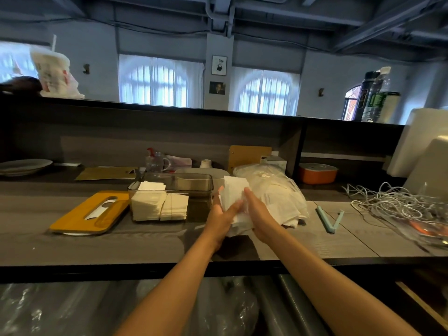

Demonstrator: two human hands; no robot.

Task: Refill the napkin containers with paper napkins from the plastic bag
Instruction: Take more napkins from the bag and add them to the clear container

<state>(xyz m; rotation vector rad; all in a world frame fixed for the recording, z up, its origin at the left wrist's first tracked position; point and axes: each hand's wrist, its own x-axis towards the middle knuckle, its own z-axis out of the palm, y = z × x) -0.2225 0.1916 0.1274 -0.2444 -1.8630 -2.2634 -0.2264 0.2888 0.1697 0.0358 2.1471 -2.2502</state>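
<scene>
A clear plastic napkin container (201,190) stands on the counter, holding two stacks of white napkins (158,204) in its left part; its right part looks bare. Its yellow lid (89,213) lies flat to the left. Just right of the container, my left hand (221,215) and my right hand (258,212) hold a stack of white paper napkins (234,192) between them, gripping it from both sides. Behind the hands lies the crumpled plastic bag (278,190) with more napkins inside.
A light blue bag clip (327,220) lies open to the right, beside a tangle of white cables (397,202). An orange box (317,173), a spray bottle (155,161) and a plate (24,166) sit at the back of the counter.
</scene>
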